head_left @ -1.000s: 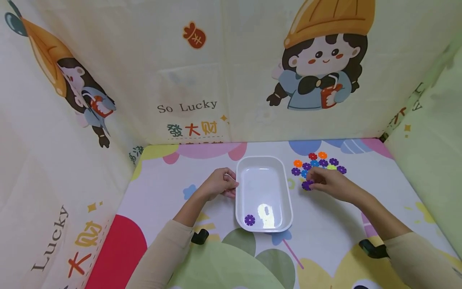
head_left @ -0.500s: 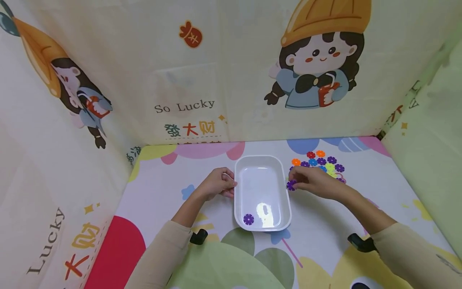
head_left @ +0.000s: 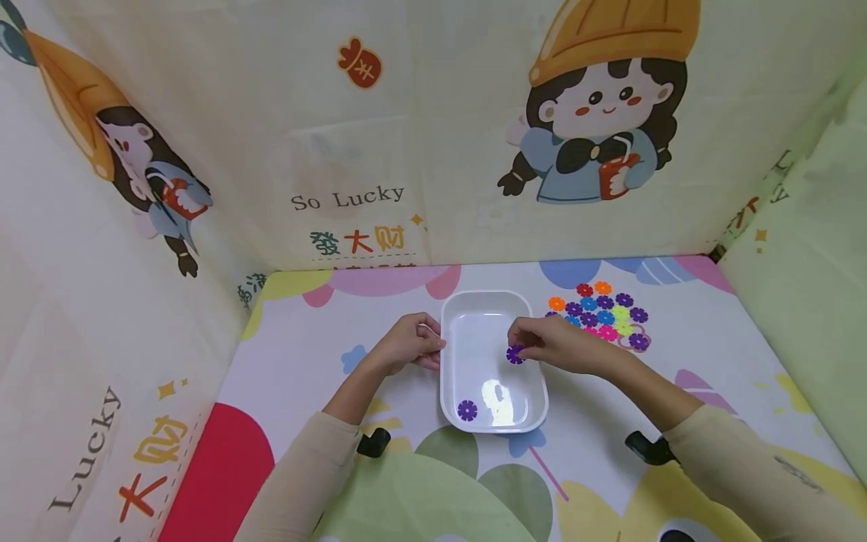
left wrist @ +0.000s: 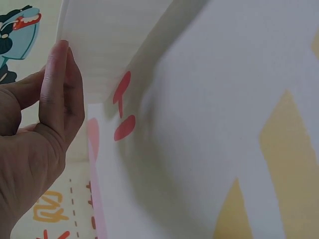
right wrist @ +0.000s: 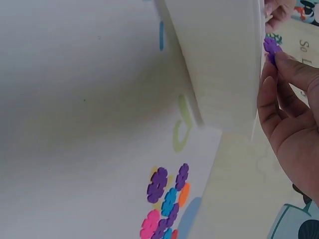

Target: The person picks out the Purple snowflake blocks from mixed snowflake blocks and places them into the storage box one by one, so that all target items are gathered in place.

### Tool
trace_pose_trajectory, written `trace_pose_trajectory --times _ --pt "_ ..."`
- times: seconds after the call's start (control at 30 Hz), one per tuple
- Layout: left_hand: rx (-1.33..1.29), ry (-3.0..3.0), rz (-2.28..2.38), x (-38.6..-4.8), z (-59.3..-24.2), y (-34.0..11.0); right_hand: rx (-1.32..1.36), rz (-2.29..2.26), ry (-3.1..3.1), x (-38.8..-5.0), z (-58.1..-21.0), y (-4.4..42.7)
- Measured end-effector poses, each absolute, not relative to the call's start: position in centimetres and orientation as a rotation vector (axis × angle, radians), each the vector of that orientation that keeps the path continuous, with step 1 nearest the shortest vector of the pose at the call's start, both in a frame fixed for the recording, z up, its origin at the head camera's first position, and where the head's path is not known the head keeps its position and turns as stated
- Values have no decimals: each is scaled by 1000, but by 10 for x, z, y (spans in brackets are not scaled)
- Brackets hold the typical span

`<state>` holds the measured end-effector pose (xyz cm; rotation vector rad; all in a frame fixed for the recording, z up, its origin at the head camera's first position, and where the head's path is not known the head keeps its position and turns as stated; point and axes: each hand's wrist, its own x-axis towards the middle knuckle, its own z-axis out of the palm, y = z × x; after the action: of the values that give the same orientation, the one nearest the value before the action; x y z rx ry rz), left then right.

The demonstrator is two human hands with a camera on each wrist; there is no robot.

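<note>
A white rectangular tray (head_left: 452, 391) stands in the middle of the table in the head view. My left hand (head_left: 410, 344) holds its left rim, thumb at the top edge and fingers against the outer wall in the left wrist view. Between thumb and fingers, my right hand (head_left: 558, 344) pinches a purple flower-shaped plastic disc (head_left: 515, 354) over the right part of the tray. The right wrist view shows this disc standing on edge at the fingertips, above the rim. Another purple disc (head_left: 467, 410) lies flat inside the tray, near its front left corner.
Right of the tray lies a loose cluster of flower discs, among them an orange disc (head_left: 603, 287), a pink disc (head_left: 607, 332) and a yellow disc (head_left: 620, 312). A patterned cloth covers the table (head_left: 305, 324). Printed cloth walls (head_left: 460, 150) rise behind and beside it.
My right hand has carried the purple disc leftward from the cluster, across the tray's right rim to above its inside. More of the cluster now shows. My left hand stays at the rim.
</note>
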<state>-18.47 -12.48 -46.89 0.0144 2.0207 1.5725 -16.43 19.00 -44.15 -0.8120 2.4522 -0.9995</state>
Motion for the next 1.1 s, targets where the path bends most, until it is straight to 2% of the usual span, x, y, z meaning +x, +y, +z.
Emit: trace_pose_trajectory --times 0.57,1.1 --pt "27 2017 1569 -184 -463 -122 -952 -955 2354 -171 -443 147" --pt "40 1996 1589 -184 -465 -123 -921 -886 2301 -172 -465 119"
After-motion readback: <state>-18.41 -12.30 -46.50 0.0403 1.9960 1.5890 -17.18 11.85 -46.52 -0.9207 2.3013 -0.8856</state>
